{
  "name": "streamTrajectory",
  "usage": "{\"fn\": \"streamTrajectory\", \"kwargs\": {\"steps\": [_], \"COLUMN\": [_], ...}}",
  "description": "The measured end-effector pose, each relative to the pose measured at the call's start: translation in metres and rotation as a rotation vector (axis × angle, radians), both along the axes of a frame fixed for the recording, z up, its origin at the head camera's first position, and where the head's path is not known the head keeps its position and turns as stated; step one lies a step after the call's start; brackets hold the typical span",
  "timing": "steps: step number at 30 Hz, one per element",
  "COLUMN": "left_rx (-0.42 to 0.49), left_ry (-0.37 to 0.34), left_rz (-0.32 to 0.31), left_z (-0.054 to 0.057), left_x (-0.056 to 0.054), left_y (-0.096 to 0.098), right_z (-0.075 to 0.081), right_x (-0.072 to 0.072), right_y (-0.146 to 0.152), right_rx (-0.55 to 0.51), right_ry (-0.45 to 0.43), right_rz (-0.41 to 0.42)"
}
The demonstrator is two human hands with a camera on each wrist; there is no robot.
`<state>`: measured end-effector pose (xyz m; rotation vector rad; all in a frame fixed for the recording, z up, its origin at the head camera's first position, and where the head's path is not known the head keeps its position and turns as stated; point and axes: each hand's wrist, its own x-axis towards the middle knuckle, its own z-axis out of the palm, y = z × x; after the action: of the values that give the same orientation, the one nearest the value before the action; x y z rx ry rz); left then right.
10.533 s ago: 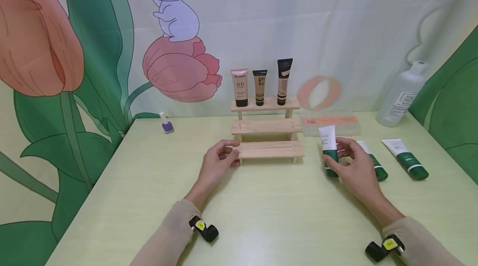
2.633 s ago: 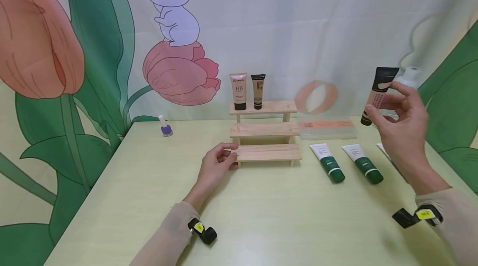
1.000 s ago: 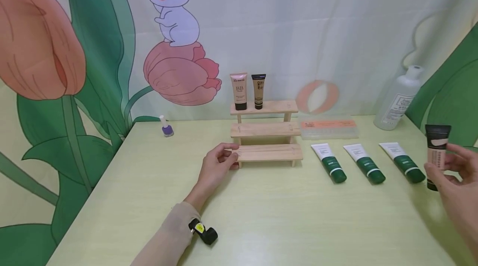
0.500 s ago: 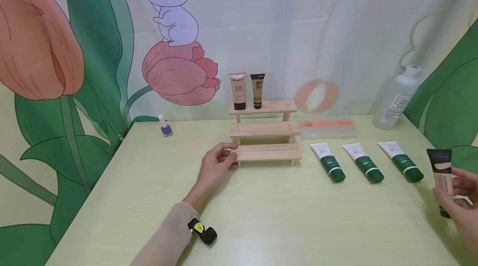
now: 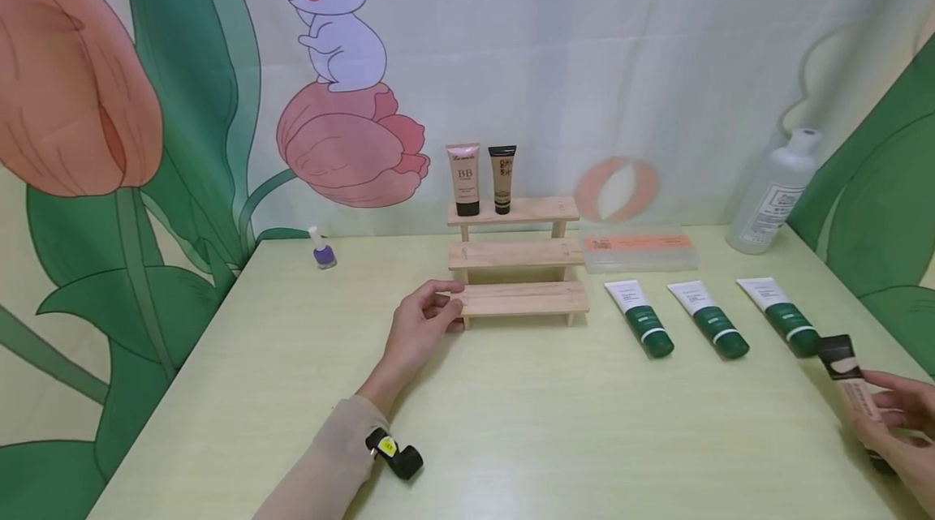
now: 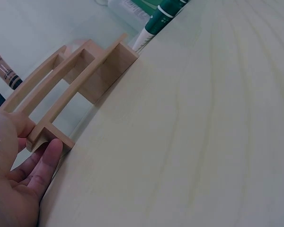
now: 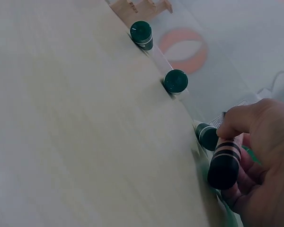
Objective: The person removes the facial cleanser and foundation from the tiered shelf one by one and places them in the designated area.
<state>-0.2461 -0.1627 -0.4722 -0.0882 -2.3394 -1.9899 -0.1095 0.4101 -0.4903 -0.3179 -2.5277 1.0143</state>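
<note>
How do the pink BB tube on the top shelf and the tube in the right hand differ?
The BB tube stands upright on the top shelf; the held tube tilts in the right hand. The BB tube's flat end is pink; the held tube's is black. Both have black caps.

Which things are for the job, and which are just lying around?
Probably for the job:
three-tier wooden stand, held by the left hand
black-and-beige tube, in the right hand
BB tube and gold tube on its top tier
three green-and-white tubes

Probably just lying about:
purple nail polish bottle
clear case with orange label
white bottle
</note>
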Motion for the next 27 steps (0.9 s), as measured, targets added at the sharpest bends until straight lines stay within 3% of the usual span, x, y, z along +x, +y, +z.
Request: {"fn": "streamTrajectory", "kwargs": {"steps": [10,17,27], "left_rx": [0.005,0.009,0.003], "left_ry": [-0.007,-0.003,-0.007], "left_rz": [0.002,0.001,0.004], "left_z": [-0.001,-0.002,-0.001], "left_x": [0.000,-0.002,-0.001], "left_y": [0.000,-0.001,0.000], "right_z": [-0.003,-0.007,-0.003], "right_x": [0.001,0.000,-0.009], "right_y": [-0.001,0.001,0.001], "right_rx": [0.067,0.091,0.152], "right_ry": [-0.059,-0.030,-0.129], "right_rz": [-0.081,-0.064,-0.132]}}
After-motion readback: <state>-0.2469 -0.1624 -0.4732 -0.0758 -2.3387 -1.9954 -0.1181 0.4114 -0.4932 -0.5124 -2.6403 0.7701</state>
